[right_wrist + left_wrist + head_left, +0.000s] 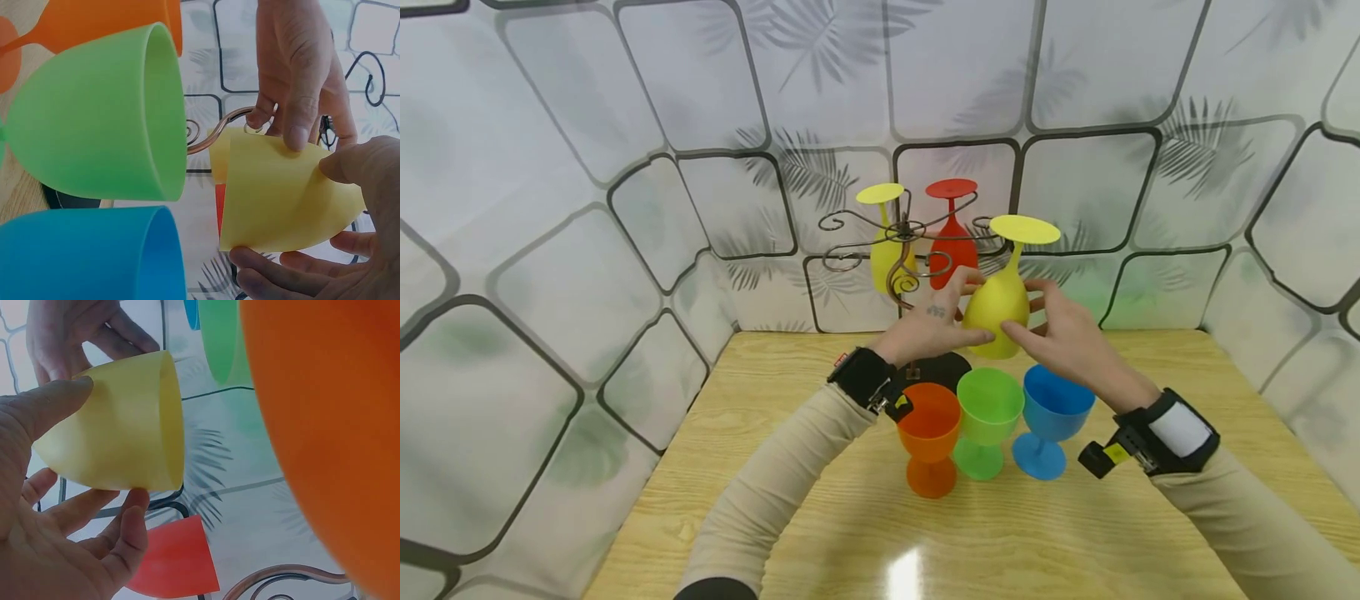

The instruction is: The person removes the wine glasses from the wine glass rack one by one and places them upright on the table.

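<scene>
Both of my hands hold an upside-down yellow goblet (997,304) by its bowl, in front of the right side of a curled metal rack (904,232). My left hand (927,329) grips the bowl from the left, my right hand (1066,340) from the right. The round foot of the goblet points up and its mouth faces down. In the left wrist view, thumb and fingers lie on opposite sides of the yellow bowl (112,434). The right wrist view shows both thumbs against the same bowl (287,197).
Another yellow goblet (886,260) and a red goblet (953,242) hang upside down on the rack, whose black base (951,367) stands on the wooden table (820,508). Upright in front are orange (929,421), green (989,408) and blue (1056,406) goblets. A patterned curtain (955,92) surrounds the table.
</scene>
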The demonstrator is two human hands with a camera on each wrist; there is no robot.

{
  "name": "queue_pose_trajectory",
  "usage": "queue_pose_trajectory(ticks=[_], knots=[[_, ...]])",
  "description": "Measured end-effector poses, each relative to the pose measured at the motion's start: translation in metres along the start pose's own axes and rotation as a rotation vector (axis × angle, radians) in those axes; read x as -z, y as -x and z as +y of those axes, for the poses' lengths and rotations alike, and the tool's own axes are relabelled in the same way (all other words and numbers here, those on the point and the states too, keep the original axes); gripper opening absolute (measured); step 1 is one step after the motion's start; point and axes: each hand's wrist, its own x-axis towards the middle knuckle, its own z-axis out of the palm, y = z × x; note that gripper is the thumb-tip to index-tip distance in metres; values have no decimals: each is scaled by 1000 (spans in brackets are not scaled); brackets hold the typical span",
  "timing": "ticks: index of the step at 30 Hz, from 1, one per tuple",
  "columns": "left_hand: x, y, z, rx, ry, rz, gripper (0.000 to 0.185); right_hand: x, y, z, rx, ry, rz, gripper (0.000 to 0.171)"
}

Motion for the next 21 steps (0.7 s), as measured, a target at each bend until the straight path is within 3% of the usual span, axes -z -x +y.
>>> queue_pose_trajectory(ticks=[7, 12, 16, 21], knots=[[0, 1, 1, -28, -32, 30, 70, 1, 3, -5, -11, -2, 12, 71], [2, 3, 1, -17, 58, 12, 71, -1, 7, -7, 8, -17, 28, 71], [2, 5, 1, -35, 114, 13, 70, -4, 12, -7, 60, -15, 76, 70], [2, 7, 2, -49, 144, 21, 69, -10, 15, -6, 192, 20, 214, 64]])
